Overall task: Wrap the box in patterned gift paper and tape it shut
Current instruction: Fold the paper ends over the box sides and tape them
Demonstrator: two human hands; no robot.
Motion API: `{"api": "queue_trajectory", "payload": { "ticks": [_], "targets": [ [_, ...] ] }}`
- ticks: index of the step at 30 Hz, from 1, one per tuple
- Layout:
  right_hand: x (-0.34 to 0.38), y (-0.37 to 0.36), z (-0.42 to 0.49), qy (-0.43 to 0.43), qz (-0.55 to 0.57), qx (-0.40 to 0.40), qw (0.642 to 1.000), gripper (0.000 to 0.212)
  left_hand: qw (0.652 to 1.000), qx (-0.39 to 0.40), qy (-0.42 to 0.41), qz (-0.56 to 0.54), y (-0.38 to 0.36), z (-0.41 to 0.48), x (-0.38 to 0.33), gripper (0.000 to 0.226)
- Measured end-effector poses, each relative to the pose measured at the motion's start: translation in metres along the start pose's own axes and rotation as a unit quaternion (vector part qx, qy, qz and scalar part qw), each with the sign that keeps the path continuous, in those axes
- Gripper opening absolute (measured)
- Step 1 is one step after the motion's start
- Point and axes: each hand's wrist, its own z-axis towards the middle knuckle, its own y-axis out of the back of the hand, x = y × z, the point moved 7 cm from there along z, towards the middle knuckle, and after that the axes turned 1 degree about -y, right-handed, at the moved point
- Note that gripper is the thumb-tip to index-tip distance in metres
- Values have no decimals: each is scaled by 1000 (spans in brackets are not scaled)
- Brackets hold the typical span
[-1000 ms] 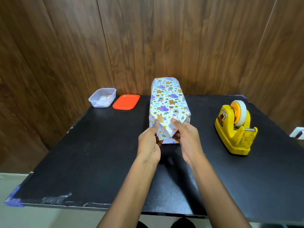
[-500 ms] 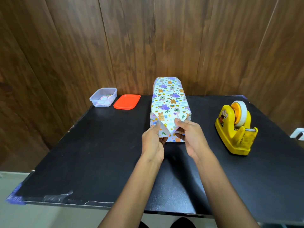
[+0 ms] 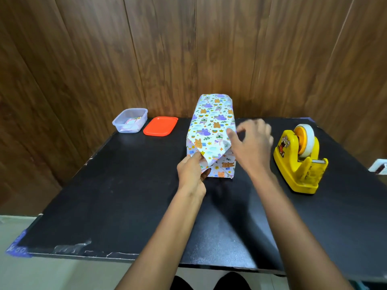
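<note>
Wood-panel wall (image 3: 146, 49) behind. Black table (image 3: 125, 195) spans the view. Box (image 3: 211, 130) lies lengthwise at the table's centre, far end toward the wall, covered in animal-print gift paper. Near end: folded flap (image 3: 209, 159) points downward, not taped. Yellow tape dispenser (image 3: 299, 162) stands to the right of the box, apart from it. Left hand (image 3: 193, 172) pinches the flap's left edge between thumb and fingers. Right hand (image 3: 251, 143) is blurred, raised between box and dispenser, fingers loosely spread, holding nothing; contact with the box cannot be told. Orange lid (image 3: 160, 126) and clear tub (image 3: 117, 124) sit far left, side by side.
</note>
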Motion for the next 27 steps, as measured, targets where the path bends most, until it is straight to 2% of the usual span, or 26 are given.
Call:
{"api": "queue_trajectory", "payload": {
  "ticks": [2,4,6,11,19,22,24,27],
  "targets": [
    [12,-25,22,80,-3,140,987,37,1000,1,12,-1,0,1,0,17],
    [20,-50,32,115,-19,288,951,42,999,10,32,-10,0,2,0,15],
    [24,-63,33,125,-33,362,923,42,998,22,51,-27,0,4,-5,15],
    [25,-63,26,152,-32,384,910,43,995,51,71,-42,-5,22,-22,16],
    [29,-62,29,179,-77,390,900,42,987,116,46,-99,-11,20,-27,24],
    [32,-63,31,179,-63,391,901,41,989,137,20,-50,-13,16,-26,20],
    [31,-66,30,172,-56,392,902,40,993,118,4,-5,-10,16,-21,8],
    [30,-70,27,164,-51,385,907,40,996,90,12,8,-3,20,-15,6]
  ]
}}
